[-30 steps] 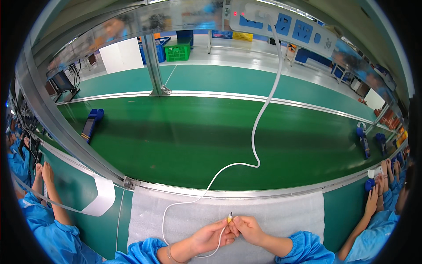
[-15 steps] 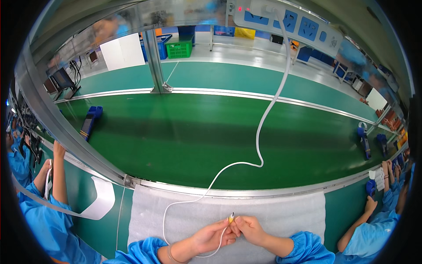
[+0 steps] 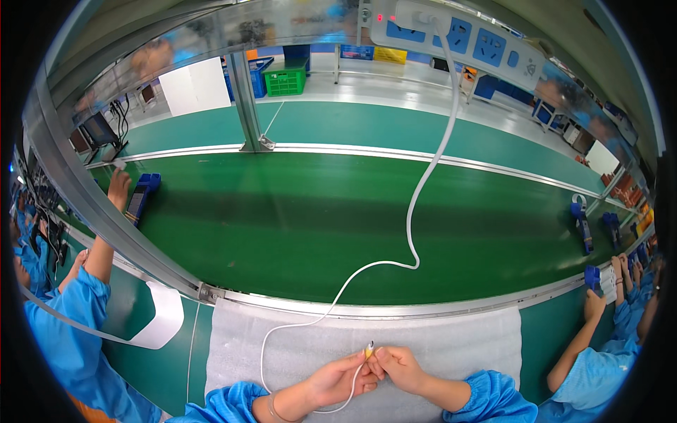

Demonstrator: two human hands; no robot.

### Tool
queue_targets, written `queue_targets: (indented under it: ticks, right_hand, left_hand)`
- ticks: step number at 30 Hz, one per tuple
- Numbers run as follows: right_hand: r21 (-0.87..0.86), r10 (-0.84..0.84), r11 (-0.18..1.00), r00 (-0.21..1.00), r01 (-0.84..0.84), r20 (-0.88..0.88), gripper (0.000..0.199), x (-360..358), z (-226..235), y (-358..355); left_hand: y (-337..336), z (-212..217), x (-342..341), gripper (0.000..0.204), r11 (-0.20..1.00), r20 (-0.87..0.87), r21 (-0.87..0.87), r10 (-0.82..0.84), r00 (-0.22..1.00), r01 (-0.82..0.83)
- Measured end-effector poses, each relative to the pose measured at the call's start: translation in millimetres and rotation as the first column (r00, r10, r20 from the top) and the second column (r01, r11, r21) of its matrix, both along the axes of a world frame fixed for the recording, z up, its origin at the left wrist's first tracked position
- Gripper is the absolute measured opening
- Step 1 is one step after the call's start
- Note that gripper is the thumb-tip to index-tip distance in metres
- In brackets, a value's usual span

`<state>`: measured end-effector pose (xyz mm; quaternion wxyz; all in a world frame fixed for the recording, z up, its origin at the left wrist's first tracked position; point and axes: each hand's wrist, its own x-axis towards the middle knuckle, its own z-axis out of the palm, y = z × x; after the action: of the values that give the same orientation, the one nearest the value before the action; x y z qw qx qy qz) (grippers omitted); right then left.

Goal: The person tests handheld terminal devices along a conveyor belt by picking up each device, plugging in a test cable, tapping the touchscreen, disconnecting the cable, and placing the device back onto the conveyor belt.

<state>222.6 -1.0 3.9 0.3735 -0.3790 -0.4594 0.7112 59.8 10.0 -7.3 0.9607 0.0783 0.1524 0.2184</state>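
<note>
Over a pale foam mat (image 3: 451,338), my two hands meet at the end of a white cable (image 3: 296,323). My left hand (image 3: 337,381) pinches the cable just below its small plug (image 3: 369,349), which has a yellow band and a dark tip pointing up. From there the cable drops under the left palm and loops back round the left wrist. My right hand (image 3: 399,369) is closed, thumb against forefinger, its fingertips touching the plug's right side. What lies between the right fingers is hidden.
The cable climbs across a green conveyor belt (image 3: 303,225) to a power strip (image 3: 451,35) overhead. A metal post (image 3: 106,190) stands at left. Blue handheld devices (image 3: 143,196) lie on the belt. Co-workers in blue sleeves (image 3: 592,374) sit on both sides; a white strip (image 3: 159,321) curls at left.
My hands and the plug stay almost still. The left co-worker's hand has reached out over the belt towards the blue device. The right co-worker's hand has lifted slightly.
</note>
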Motion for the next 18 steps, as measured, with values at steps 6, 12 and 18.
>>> queue_targets:
  ticks: [6,12,18]
  right_hand:
    - [-0.004,0.006,1.0,1.0,-0.006,0.02,0.043,1,1,0]
    - [0.025,0.001,1.0,1.0,-0.001,-0.006,0.042,0,0,0]
    - [0.032,0.008,0.999,0.999,-0.007,-0.032,0.043,-1,3,0]
  left_hand:
    - [-1,1,0,0.036,1.0,-0.001,-0.003,0.004,1.0,-0.004]
    - [0,1,0,0.036,1.0,-0.006,0.011,-0.001,1.0,0.001]
    - [1,-15,-3,0.037,1.0,0.126,0.007,-0.028,0.992,0.028]
